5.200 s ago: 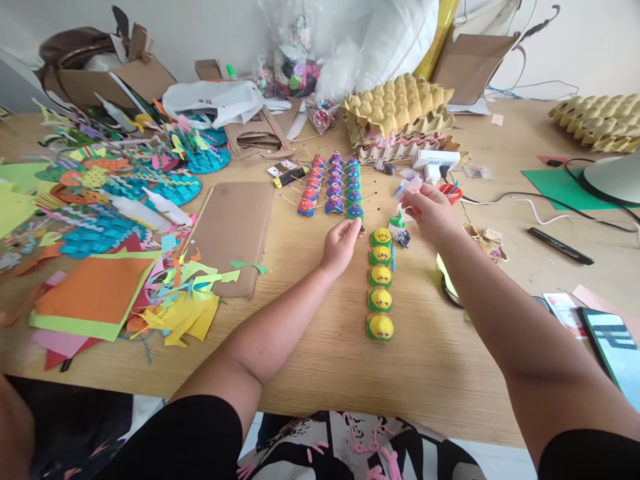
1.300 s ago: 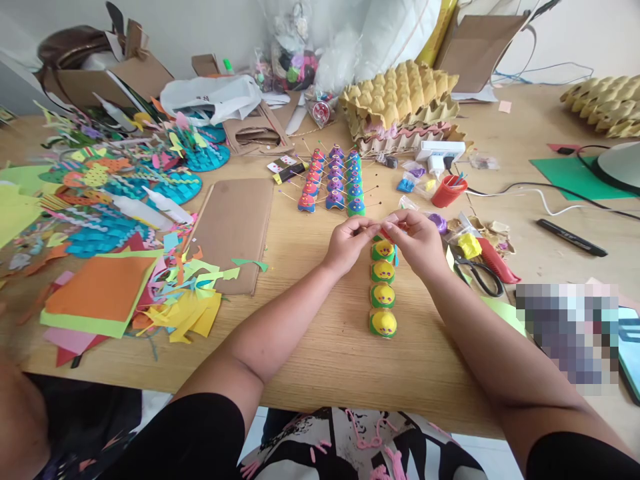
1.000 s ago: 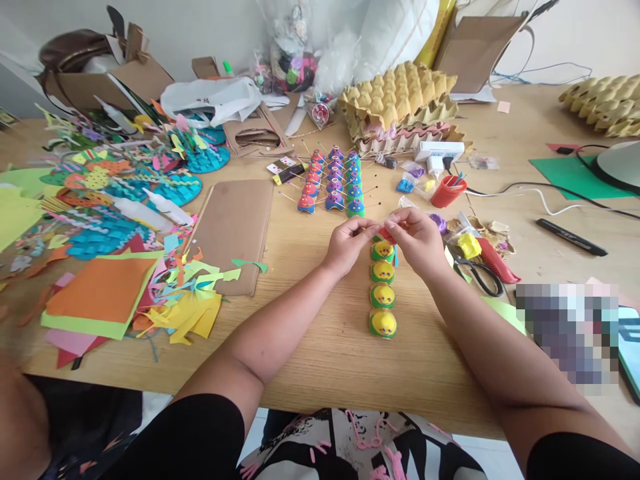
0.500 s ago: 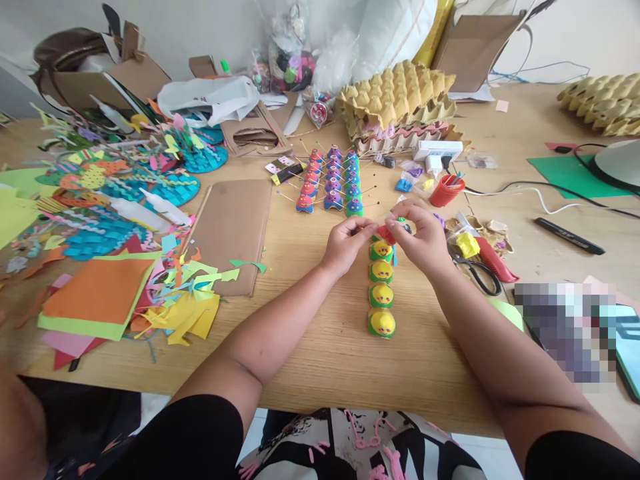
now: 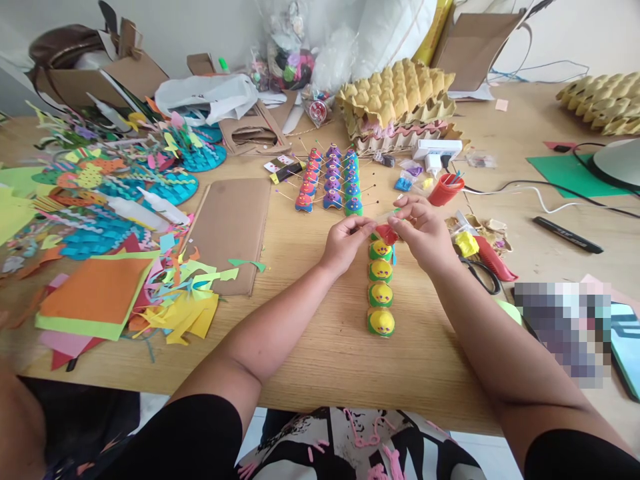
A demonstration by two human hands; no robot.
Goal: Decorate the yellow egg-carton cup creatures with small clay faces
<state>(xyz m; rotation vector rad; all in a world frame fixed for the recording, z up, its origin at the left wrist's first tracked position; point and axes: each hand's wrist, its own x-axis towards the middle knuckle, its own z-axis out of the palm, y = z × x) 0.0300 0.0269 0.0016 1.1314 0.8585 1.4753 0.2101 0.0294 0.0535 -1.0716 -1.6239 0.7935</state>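
Packet [image 5: 386,233]: red and partly clear, it is being held between both hands and is covering the far end of the yellow strip in this view; its height above the tabletop cannot be told.
Left hand [image 5: 347,245]: thumb and forefinger are pinching the packet at its left side; the other fingers are curling inward.
Right hand [image 5: 423,230]: thumb and fingertips are pinching the packet at its right side.
Yellow strip [image 5: 381,294]: it is lying on the tabletop [image 5: 300,360], pointing toward the person; four smiling bumps on green bases are showing.
Blue stick [image 5: 394,255]: it is lying just beside the strip, on the right.
Finished-looking strips: red [image 5: 307,187], purple [image 5: 333,187] and blue-green [image 5: 353,190] ones are lying side by side beyond the left hand, with thin pins sticking out.
Red cup [image 5: 444,193]: it is standing beyond the right hand, holding thin sticks.
Scissors [image 5: 484,275]: they are lying to the right of the right hand, partly hidden.
Cardboard sheet [image 5: 230,233]: it is lying flat, left of the left hand.
Egg trays [image 5: 397,93]: they are sitting stacked behind the strips.
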